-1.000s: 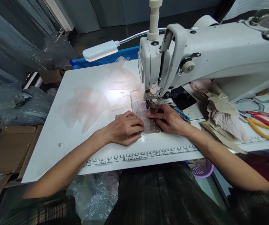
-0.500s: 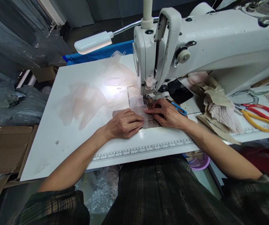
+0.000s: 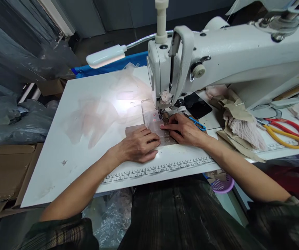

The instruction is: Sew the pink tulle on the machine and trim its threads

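Observation:
A white sewing machine (image 3: pixel 217 66) stands on the white table (image 3: pixel 68 152). Its presser foot (image 3: pixel 165 116) rests on a small sheer piece of fabric with pink spots (image 3: pixel 153 121). My left hand (image 3: pixel 139 146) lies on the fabric's near left part, fingers curled and pressed down on it. My right hand (image 3: pixel 184 131) presses the fabric just right of the presser foot, fingertips together, with blue thread snips (image 3: pixel 197 123) lying against its far side. Sheer pink tulle (image 3: pixel 94 114) spreads out to the left of the needle under the lamp's light.
A gooseneck lamp (image 3: pixel 105 55) hangs over the table's back. Red and yellow scissors (image 3: pixel 286 131) lie at the right beside crumpled paper and pink fabric (image 3: pixel 239 125). A ruler strip (image 3: pixel 157 170) runs along the front edge. Cardboard boxes (image 3: pixel 6 166) and plastic bags sit left.
Both hands stay pressed on the small fabric at the presser foot; the fabric has crept slightly toward the needle. The camera view shifted a little.

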Motion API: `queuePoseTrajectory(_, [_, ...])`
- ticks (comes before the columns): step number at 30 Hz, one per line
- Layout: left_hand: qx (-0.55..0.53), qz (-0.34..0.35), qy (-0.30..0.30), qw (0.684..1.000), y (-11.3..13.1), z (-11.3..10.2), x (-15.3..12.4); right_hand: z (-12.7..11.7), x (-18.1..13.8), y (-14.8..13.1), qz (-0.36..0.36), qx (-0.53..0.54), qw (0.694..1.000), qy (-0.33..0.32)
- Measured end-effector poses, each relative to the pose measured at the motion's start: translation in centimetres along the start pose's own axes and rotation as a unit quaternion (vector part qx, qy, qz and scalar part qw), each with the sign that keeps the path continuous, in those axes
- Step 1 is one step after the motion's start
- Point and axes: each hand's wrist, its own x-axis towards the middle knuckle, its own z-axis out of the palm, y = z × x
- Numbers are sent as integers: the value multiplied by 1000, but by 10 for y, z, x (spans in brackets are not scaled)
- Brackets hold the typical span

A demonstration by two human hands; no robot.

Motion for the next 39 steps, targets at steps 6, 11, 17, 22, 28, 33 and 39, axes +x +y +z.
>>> queuePoseTrajectory(6, [-13, -4, -29, 999, -1, -6, 0, -3, 0, -5, -1, -30, 999, -16])
queuePoseTrajectory(11, [-24, 2, -41, 999, -6, -6, 0, -4, 0, -5, 11, -32, 999, -29])
queuePoseTrajectory(17, [-39, 1, -45, 998, -7, -7, 0, -4, 1, -8, 24, -33, 999, -30])
queuePoseTrajectory(22, [-68, -12, 13, 998, -16, -2, 0, -4, 2, -9, 25, -32, 999, -24])
queuePoseTrajectory(28, [11, -189, 122, 974, -64, 5, 19, -3, 2, -7, 24, -36, 999, -26])
queuePoseTrajectory(33, [-14, -186, 21, 982, -90, 12, 32, -3, 2, -6, 17, -40, 999, -20])
queuePoseTrajectory(39, [17, -155, 34, 987, -92, 14, 25, -2, 2, -4, 16, -37, 999, -18])
